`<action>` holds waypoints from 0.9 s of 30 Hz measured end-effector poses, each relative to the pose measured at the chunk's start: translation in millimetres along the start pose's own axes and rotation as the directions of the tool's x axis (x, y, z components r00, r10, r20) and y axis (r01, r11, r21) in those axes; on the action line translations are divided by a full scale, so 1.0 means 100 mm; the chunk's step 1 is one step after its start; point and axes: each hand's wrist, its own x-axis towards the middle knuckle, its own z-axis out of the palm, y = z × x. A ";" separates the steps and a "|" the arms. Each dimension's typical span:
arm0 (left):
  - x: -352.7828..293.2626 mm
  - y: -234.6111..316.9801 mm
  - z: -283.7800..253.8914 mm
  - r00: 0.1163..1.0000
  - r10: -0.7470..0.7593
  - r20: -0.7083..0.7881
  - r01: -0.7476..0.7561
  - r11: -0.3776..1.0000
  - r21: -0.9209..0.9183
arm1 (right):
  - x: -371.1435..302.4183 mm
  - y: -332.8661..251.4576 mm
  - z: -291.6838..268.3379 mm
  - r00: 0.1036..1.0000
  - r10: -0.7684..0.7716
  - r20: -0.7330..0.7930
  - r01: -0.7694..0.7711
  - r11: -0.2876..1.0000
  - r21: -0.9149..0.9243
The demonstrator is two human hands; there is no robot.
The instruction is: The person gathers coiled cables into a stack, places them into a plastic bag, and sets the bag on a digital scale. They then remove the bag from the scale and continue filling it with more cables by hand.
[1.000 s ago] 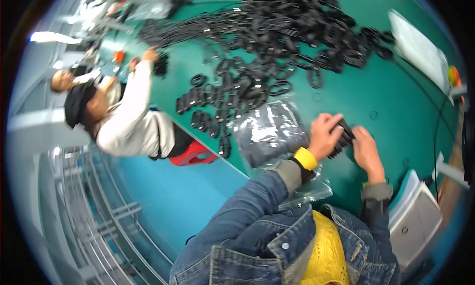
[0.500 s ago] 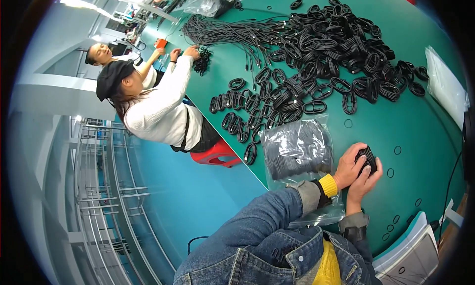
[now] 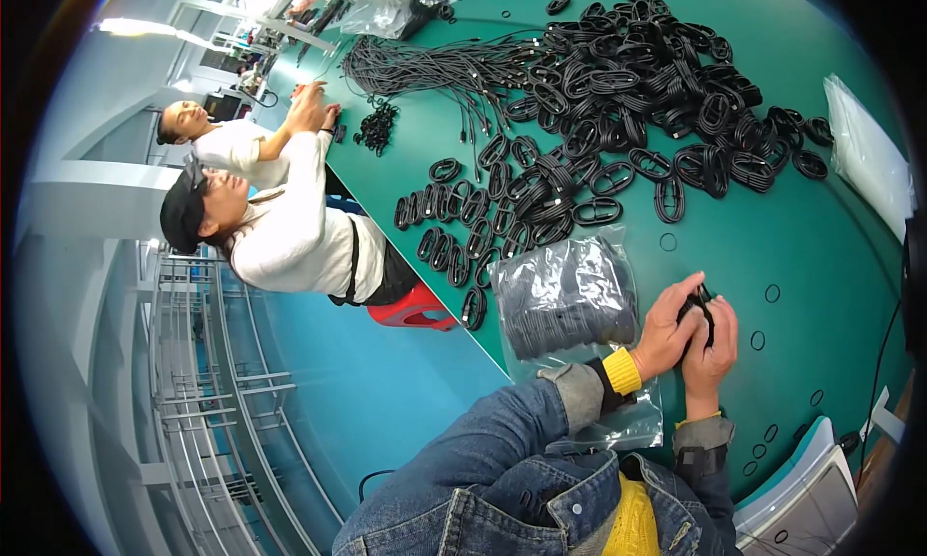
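Observation:
Between my two hands is a coiled black cable bundle [image 3: 703, 316], held just above the green table [image 3: 801, 266]. My left hand [image 3: 664, 332] closes on it from the left, thumb and fingers wrapped round its side. On its other side my right hand [image 3: 713, 355] grips it with bent fingers, which hide part of the coil. Just left of my hands lies a clear plastic bag [image 3: 565, 300] packed with black coiled cables. Its flat open end runs under my left wrist.
Beyond the bag spreads a large heap of coiled black cables [image 3: 618, 102], with long loose cables [image 3: 435, 68] farther left. Small black rings [image 3: 758, 341] dot the table at right. Clear plastic sheets [image 3: 869, 150] lie at the right edge. Two people [image 3: 290, 237] work along the left side.
My hands have turned the cable bundle, so its broad ribbed side no longer shows. The nearer person at left has leaned back and raised a hand.

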 end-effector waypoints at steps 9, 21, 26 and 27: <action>-0.05 -0.13 0.00 0.999 -0.002 -0.050 0.009 0.992 0.128 | 0.02 0.05 -0.06 0.993 -0.028 0.114 0.027 1.000 0.011; 0.02 0.02 -0.01 0.992 0.027 0.119 -0.010 0.990 -0.143 | -0.02 0.05 -0.11 0.987 -0.156 -0.031 0.158 0.986 0.060; -0.01 -0.10 0.02 0.995 0.033 0.094 -0.045 0.991 0.129 | 0.02 0.13 -0.11 0.994 -0.005 0.106 0.012 0.998 -0.065; -0.04 -0.14 0.02 0.995 0.036 0.089 -0.047 0.991 0.126 | 0.01 0.12 -0.11 0.994 -0.010 0.108 0.018 0.998 -0.067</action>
